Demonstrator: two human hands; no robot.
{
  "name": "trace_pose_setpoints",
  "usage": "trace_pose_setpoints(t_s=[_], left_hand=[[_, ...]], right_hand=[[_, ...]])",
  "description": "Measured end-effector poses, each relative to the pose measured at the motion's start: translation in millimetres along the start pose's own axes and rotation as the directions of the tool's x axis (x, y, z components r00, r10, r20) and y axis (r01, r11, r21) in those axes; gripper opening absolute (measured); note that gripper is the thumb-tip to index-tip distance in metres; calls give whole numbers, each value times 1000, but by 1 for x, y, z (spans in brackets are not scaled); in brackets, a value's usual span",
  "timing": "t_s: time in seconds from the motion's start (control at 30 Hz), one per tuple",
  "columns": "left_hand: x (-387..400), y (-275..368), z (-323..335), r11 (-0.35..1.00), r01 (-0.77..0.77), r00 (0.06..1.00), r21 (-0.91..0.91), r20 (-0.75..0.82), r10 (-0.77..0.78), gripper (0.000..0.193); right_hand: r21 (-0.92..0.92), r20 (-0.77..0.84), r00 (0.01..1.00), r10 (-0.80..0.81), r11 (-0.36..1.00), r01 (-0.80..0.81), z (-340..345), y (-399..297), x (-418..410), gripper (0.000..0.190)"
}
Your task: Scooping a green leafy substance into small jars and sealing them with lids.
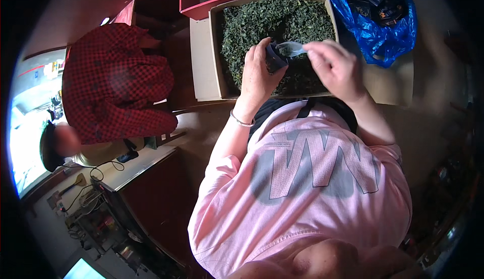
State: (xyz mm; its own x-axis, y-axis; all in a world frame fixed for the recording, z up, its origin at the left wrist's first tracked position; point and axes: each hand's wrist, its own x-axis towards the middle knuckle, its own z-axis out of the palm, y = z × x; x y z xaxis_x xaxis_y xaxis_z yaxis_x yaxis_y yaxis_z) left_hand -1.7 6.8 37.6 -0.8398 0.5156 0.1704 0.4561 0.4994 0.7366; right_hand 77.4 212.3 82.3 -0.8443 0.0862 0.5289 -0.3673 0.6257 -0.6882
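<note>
A shallow cardboard box (216,58) full of dark green dried leaves (247,25), which look like loose tea, lies before me. Over its middle, my left hand (261,71) grips a small dark packet (275,58) with its mouth towards the right. My right hand (336,69) pinches the handle of a clear plastic spoon (294,48). Some dark leaf sits in the spoon's bowl, and its tip is at the packet's mouth. Whether the tip is inside cannot be made out. Below the hands the leaves are lower, with a dark hollow.
At the right, a blue plastic bag (382,39) holds several dark packets (389,10). A red-edged tray (217,5) stands behind the box. To my left is a person in a red and black checked shirt (117,82). A white-topped cabinet (140,165) and cables lie lower left.
</note>
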Motion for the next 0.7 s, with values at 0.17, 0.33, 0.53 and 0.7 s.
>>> trace_pose_setpoints(t_s=[0.17, 0.33, 0.53, 0.7], left_hand=[[2, -1, -1, 999, 12, 1000, -37, -13, -12, 76], [1, -20, -2, 996, -44, 992, -75, -122, 34, 70], [2, -24, -12, 988, -15, 987, -155, -161, -11, 68], [-2, -26, -14, 986, 14, 985, -168, -165, -42, 72]], right_hand=[[-178, -12, 958, -287, 943, 280, 2, 2, -2, 23], [-56, -70, 997, 45, 997, -49, 4, 23, 3, 18], [-77, 124, 983, 133, 989, -124, 40, 66, -30, 22], [-65, 228, 958, 172, 985, -161, 52, 66, -35, 21]])
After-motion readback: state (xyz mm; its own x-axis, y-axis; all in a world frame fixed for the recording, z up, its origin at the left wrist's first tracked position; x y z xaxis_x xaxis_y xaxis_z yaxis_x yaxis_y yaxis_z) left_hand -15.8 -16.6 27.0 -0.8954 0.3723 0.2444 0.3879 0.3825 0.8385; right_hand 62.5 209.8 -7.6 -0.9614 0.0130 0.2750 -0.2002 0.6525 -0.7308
